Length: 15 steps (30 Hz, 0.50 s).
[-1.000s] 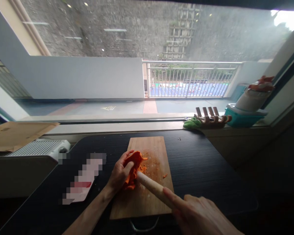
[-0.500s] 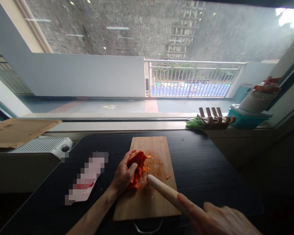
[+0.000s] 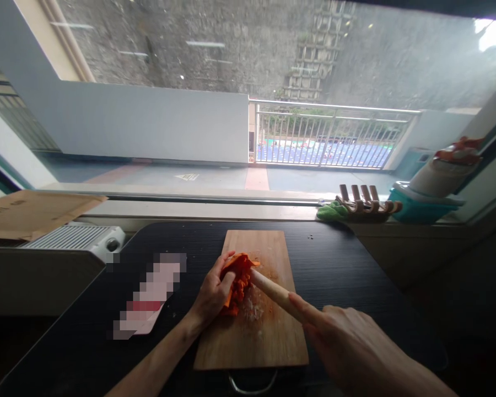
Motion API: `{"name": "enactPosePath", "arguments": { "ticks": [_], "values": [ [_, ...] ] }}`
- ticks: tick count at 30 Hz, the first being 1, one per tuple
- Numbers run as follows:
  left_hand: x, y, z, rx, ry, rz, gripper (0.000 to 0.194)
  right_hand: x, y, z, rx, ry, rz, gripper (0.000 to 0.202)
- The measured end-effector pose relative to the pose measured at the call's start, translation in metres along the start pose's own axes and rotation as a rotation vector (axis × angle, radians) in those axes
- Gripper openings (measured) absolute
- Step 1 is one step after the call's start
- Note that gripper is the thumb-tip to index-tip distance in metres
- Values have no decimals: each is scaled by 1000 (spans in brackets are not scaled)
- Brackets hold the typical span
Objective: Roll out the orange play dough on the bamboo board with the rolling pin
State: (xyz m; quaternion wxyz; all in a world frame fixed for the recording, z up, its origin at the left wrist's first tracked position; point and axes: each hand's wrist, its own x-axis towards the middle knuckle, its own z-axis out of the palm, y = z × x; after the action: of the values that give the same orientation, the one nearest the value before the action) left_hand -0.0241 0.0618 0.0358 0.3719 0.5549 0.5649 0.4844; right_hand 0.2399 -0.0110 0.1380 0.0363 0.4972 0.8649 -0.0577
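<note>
My left hand (image 3: pixel 215 292) is closed on a bright orange, floppy piece (image 3: pixel 240 270) with ragged, crumbly lumps along its right side. It rests on the wooden cutting board (image 3: pixel 248 347); I cannot tell its material. In my right hand (image 3: pixel 347 336) is a pale wooden rolling pin (image 3: pixel 275 289), gripped near its close end with a finger stretched along it. The pin's far end meets the orange piece's right edge. Whitish smears and small orange bits mark the board around it.
The board lies on a black table (image 3: pixel 334 286). To the left is a pink, pixelated flat object (image 3: pixel 149 298). A brown rack (image 3: pixel 364 204), a green cloth (image 3: pixel 333 211) and a teal container (image 3: pixel 421 204) stand on the sill. Cardboard (image 3: pixel 37 212) covers part of a radiator (image 3: pixel 82 237).
The rolling pin has moved up and forward, from the board below the crumbs to the orange piece's right edge. Crumbs on the board there have been gathered against the piece.
</note>
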Motion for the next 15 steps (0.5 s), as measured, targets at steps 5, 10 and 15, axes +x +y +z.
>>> {"name": "enactPosePath", "arguments": {
  "ticks": [5,10,15],
  "values": [
    [-1,3,1,-4,14,7,51,1,2,0,30,-54,20,71],
    [-2,6,1,-18,16,3,50,0,-1,1,81,-91,17,69],
    [-2,4,1,-39,30,6,49,0,-1,3,135,-2,37,63]
  ]
}}
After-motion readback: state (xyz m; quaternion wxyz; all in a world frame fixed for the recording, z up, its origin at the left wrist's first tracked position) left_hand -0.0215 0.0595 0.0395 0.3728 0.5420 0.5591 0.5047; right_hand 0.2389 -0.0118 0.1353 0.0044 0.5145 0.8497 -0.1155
